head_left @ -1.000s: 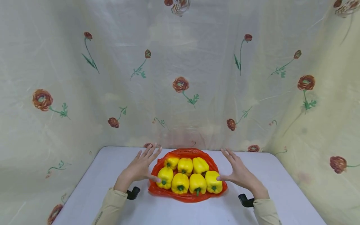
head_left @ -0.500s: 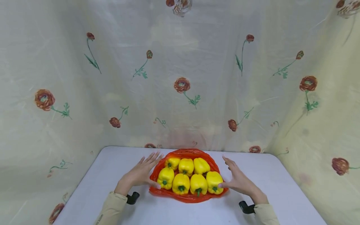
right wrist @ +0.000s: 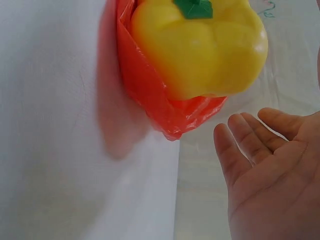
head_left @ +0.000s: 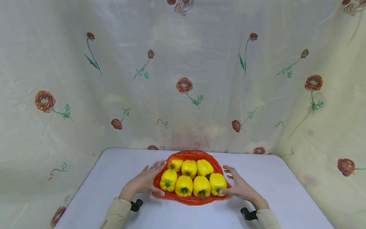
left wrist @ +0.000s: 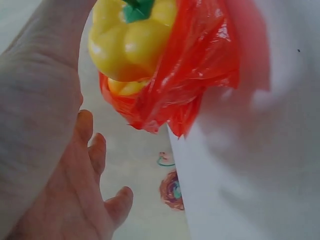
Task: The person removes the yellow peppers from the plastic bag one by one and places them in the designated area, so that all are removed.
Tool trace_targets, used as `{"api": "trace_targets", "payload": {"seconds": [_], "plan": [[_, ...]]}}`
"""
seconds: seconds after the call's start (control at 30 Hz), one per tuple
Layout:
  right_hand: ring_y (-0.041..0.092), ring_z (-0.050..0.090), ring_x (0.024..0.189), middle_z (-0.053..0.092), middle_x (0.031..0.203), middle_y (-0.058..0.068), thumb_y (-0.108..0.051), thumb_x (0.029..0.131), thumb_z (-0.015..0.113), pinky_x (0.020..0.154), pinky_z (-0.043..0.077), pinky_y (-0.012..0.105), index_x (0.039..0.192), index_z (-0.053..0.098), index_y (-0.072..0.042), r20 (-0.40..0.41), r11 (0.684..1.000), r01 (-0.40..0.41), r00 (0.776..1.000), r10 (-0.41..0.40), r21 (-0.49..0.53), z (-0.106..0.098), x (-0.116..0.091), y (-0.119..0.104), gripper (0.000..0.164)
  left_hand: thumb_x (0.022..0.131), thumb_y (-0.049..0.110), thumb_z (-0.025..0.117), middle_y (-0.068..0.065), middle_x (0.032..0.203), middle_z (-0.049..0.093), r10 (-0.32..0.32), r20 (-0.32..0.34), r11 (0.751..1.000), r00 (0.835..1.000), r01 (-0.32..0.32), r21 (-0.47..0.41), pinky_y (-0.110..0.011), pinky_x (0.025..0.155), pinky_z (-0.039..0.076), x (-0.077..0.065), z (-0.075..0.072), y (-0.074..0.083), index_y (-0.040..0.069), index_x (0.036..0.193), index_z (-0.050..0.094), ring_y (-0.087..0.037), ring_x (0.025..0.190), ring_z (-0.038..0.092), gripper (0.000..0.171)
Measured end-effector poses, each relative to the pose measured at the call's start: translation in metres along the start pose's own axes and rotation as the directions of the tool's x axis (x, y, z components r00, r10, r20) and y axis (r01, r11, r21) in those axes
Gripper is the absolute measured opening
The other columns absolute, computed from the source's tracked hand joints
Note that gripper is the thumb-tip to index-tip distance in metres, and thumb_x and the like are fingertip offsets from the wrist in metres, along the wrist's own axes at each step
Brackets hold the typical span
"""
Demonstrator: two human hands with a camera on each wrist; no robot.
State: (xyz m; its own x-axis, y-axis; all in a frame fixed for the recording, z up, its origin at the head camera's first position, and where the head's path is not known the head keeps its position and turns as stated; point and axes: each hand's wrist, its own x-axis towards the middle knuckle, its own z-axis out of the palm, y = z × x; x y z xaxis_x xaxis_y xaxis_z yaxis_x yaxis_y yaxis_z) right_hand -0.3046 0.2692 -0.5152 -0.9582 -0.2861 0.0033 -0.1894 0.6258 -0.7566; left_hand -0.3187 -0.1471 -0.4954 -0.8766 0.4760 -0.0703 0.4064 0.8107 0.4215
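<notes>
Several yellow bell peppers [head_left: 184,185] with green stems lie in two rows on a red plastic bag [head_left: 192,201], whose crumpled edge rings them. My left hand [head_left: 146,180] is at the bag's left side, fingers spread and thumb reaching over its front left edge. At the right side, my right hand [head_left: 239,186] has its fingers slightly bent and its thumb in front of the rightmost pepper [head_left: 218,183]. In the right wrist view a gap shows between the fingers [right wrist: 240,140] and the bag. Neither hand holds anything.
The peppers and bag rest on a white table [head_left: 183,219] with rounded far corners. A pale flowered curtain [head_left: 183,63] hangs behind it and along both sides. Black wrist mounts [head_left: 136,205] sit under both wrists.
Both hands have come down toward the bag's sides. The right hand's fingers have bent more, and the left hand's fingers have lowered. Peppers and bag stay in place.
</notes>
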Motion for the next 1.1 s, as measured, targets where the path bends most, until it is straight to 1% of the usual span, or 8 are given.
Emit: {"api": "trace_targets", "payload": {"seconds": [0.13,0.33,0.57,0.73,0.83,0.93,1.1], "plan": [[0.043,0.035,0.136,0.027,0.153,0.019,-0.048,0.074,0.08,0.108,0.035,0.061,0.149,0.02,-0.017,0.0,1.0,-0.03,1.0,0.03,0.003,0.001,0.002,0.002,0.101,0.071,0.057,0.076,-0.001,0.164,0.006,-0.009,-0.001,1.0,1.0,0.009,-0.018,-0.061,0.119,0.005,0.001,0.002,-0.002,0.021,0.156,0.008,-0.028,0.151,0.005,0.115],[0.038,0.036,0.136,0.032,0.15,0.014,-0.049,0.072,0.081,0.108,0.036,0.061,0.149,0.023,-0.017,-0.001,0.997,-0.074,0.997,0.074,0.031,0.005,0.006,0.005,0.102,0.071,0.059,0.075,-0.003,0.164,0.007,-0.007,0.008,0.999,1.0,0.007,-0.035,-0.061,0.119,0.007,0.003,0.006,-0.006,0.02,0.156,0.006,-0.028,0.151,0.007,0.116],[0.036,0.038,0.135,0.036,0.148,0.012,-0.047,0.071,0.082,0.108,0.036,0.061,0.148,0.025,-0.017,0.018,0.996,-0.077,0.997,0.076,0.051,0.01,0.009,0.01,0.101,0.072,0.059,0.075,-0.005,0.163,0.013,-0.026,0.021,0.999,0.999,0.026,-0.039,-0.059,0.119,0.009,0.008,0.013,-0.011,0.02,0.157,0.008,-0.029,0.151,0.011,0.114],[0.036,0.036,0.137,0.035,0.149,0.011,-0.046,0.071,0.082,0.109,0.034,0.061,0.147,0.028,-0.017,0.028,0.994,-0.069,0.997,0.067,0.079,0.014,0.011,0.014,0.097,0.071,0.059,0.075,-0.005,0.163,0.014,-0.032,0.037,0.998,0.999,0.034,-0.052,-0.061,0.118,0.009,0.008,0.018,-0.012,0.02,0.157,0.011,-0.029,0.15,0.012,0.113],[0.036,0.036,0.136,0.035,0.15,0.01,-0.046,0.071,0.082,0.109,0.033,0.062,0.146,0.029,-0.017,0.029,0.992,-0.079,0.997,0.076,0.099,0.016,0.011,0.016,0.095,0.071,0.061,0.073,-0.005,0.163,0.015,-0.036,0.044,0.998,0.998,0.039,-0.053,-0.061,0.118,0.01,0.008,0.022,-0.013,0.021,0.156,0.012,-0.029,0.15,0.013,0.112],[0.034,0.037,0.135,0.036,0.15,0.009,-0.044,0.072,0.081,0.109,0.033,0.062,0.146,0.031,-0.018,0.027,0.991,-0.089,0.996,0.087,0.103,0.019,0.012,0.018,0.093,0.072,0.062,0.071,-0.005,0.163,0.015,-0.033,0.046,0.998,0.998,0.035,-0.052,-0.061,0.118,0.011,0.009,0.025,-0.015,0.021,0.156,0.012,-0.029,0.15,0.013,0.111],[0.033,0.037,0.134,0.035,0.15,0.011,-0.041,0.075,0.08,0.11,0.031,0.062,0.145,0.031,-0.016,0.028,0.989,-0.098,0.995,0.095,0.109,0.021,0.013,0.02,0.089,0.076,0.059,0.07,-0.007,0.163,0.015,-0.022,0.037,0.996,0.999,0.025,-0.081,-0.061,0.118,0.012,0.009,0.029,-0.019,0.019,0.156,0.014,-0.03,0.15,0.013,0.106]]}}
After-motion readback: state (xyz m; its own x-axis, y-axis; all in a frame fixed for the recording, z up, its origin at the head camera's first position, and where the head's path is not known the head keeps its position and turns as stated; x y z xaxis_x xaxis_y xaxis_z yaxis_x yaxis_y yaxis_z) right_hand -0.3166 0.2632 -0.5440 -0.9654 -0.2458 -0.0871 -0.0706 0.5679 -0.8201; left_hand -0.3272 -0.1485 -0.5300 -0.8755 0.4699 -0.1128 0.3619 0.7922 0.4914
